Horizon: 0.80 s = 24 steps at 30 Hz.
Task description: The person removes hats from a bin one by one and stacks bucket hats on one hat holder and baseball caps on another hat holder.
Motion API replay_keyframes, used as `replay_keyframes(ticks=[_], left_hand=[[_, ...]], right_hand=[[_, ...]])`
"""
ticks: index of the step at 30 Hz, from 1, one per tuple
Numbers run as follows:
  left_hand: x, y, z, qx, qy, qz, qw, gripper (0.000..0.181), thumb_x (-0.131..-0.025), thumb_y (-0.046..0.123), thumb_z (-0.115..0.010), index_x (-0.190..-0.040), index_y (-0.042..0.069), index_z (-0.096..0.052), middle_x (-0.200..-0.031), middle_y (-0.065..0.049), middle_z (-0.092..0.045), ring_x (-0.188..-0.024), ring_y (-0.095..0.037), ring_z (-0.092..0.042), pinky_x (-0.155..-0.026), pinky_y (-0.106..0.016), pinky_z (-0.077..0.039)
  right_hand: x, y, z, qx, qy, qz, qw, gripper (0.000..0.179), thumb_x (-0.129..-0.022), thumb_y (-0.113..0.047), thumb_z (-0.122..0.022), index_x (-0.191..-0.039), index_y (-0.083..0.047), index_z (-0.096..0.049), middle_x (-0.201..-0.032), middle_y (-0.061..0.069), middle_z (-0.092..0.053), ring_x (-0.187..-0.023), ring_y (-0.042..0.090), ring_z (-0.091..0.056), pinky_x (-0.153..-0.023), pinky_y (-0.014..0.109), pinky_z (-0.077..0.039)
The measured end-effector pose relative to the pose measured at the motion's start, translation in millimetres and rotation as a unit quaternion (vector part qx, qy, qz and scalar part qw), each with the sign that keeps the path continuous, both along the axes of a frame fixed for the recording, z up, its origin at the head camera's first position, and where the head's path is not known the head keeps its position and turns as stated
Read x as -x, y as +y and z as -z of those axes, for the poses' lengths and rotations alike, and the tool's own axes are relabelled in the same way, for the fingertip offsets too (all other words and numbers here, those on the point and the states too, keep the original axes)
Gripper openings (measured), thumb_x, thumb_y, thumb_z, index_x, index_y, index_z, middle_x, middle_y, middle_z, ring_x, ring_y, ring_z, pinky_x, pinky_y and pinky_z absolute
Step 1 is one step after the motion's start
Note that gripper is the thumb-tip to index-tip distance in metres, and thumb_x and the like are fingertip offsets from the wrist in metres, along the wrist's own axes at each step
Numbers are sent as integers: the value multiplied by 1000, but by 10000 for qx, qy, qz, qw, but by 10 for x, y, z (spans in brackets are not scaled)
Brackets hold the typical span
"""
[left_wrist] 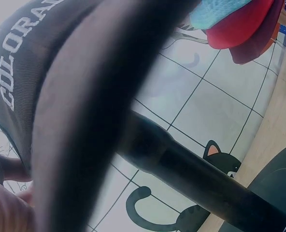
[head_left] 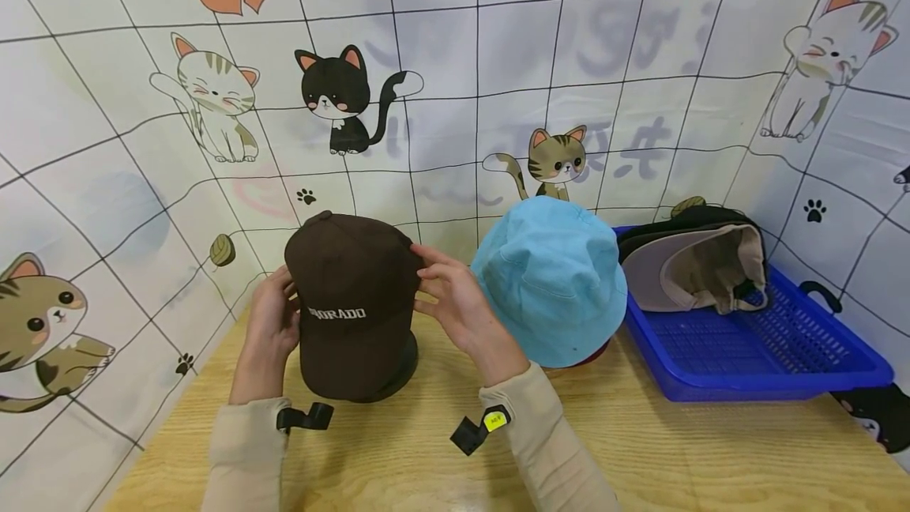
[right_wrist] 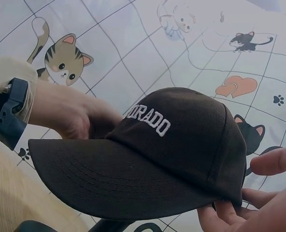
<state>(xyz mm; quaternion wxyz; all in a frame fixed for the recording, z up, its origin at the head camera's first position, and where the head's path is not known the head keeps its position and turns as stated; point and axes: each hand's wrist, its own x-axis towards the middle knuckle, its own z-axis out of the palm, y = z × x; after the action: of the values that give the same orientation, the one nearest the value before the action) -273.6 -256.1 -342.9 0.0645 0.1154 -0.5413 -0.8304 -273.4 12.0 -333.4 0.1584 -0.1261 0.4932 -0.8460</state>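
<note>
A dark brown baseball cap (head_left: 359,267) with white COLORADO lettering faces me on a black stand (left_wrist: 196,179), whose round base rests on the table. My left hand (head_left: 266,322) holds the cap's left side, its fingertips partly hidden behind the edge. On the opposite side, my right hand (head_left: 458,299) grips the cap's lower edge. In the right wrist view, several right fingers (right_wrist: 225,212) curl beneath that edge, and the brim points away to the left.
Right of the cap, a light blue bucket hat (head_left: 550,283) covers red headwear (left_wrist: 239,24). A blue plastic basket (head_left: 768,385) stands farther right with caps (head_left: 700,259) inside. A cat-print sheet with grid lines hangs behind the wooden table (head_left: 640,449).
</note>
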Motion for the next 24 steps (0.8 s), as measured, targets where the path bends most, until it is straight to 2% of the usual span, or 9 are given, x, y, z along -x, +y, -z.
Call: replay_keyframes(ticks=[4,9,12,17,24], left_hand=[[-11,-14,-4,-71,-26,-36,10000,42,-106,17,-52,-67,21,-64,-81,8,-63,-66,-11,-56,-60,-26,-49],[-20,-33,-20,-208,-100,-16,9997,45,-105,16,-53,-61,20,-63,-77,8,-62,-66,-12,-54,-59,-25,-48],[-25,-43,-37,-276,-139,50,9995,44,-105,17,-53,-62,19,-63,-79,8,-63,-68,-12,-54,-60,-25,-47],[-26,-50,-61,-339,-92,187,9992,43,-105,16,-53,-63,18,-64,-82,8,-63,-68,-13,-54,-60,-26,-48],[-38,-58,-76,-454,-66,240,9987,42,-104,14,-53,-64,18,-65,-84,8,-62,-68,-13,-53,-61,-27,-47]], right_hand=[[-5,-11,5,-4,-73,20,10000,56,-98,-6,-48,-154,-13,-47,-155,12,-46,-111,24,-58,-94,43,-46],[-18,-29,13,-33,-142,58,9999,56,-98,-6,-49,-153,-13,-48,-154,11,-48,-112,23,-59,-94,43,-46],[-26,-29,7,-45,-151,25,9999,56,-98,-7,-48,-154,-12,-47,-155,11,-47,-117,26,-57,-96,44,-45],[-58,8,-36,51,-164,-75,9998,57,-99,-8,-48,-156,-12,-44,-159,11,-44,-135,32,-49,-104,49,-41],[-72,13,-49,51,-114,-69,9999,58,-98,-9,-48,-156,-10,-43,-160,13,-44,-135,32,-48,-101,46,-43]])
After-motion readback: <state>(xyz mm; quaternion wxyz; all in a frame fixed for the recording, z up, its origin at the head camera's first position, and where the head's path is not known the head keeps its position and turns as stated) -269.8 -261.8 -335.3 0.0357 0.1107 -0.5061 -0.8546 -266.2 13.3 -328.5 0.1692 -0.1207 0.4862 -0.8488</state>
